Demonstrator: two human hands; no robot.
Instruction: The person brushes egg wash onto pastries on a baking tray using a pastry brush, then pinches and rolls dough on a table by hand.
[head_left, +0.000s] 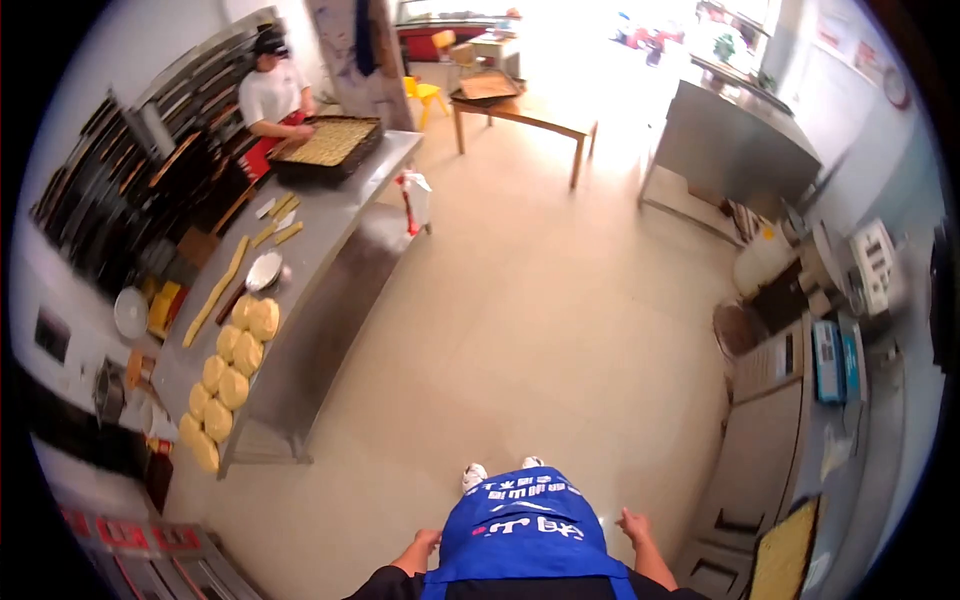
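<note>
My left hand [427,541] hangs beside the left edge of the blue apron [520,530]. Its fingers are small and partly turned away, so their pose is unclear; no object shows in it. On the other side of the apron, my right hand [634,522] hangs away from the body with a finger or thumb sticking out. Nothing is visible in that hand. Both hands are apart from the furniture. Several pale yellow dough pieces [232,386] lie in rows on the near end of the steel table [330,235] at left.
A co-worker [275,95] stands behind the table, hands at a filled tray [330,143]. A bowl [265,270] and dough strip [217,290] lie nearer. Cabinets [745,440], a blue scale [828,360] and another tray [785,555] line the right. A wooden table [540,115] stands ahead.
</note>
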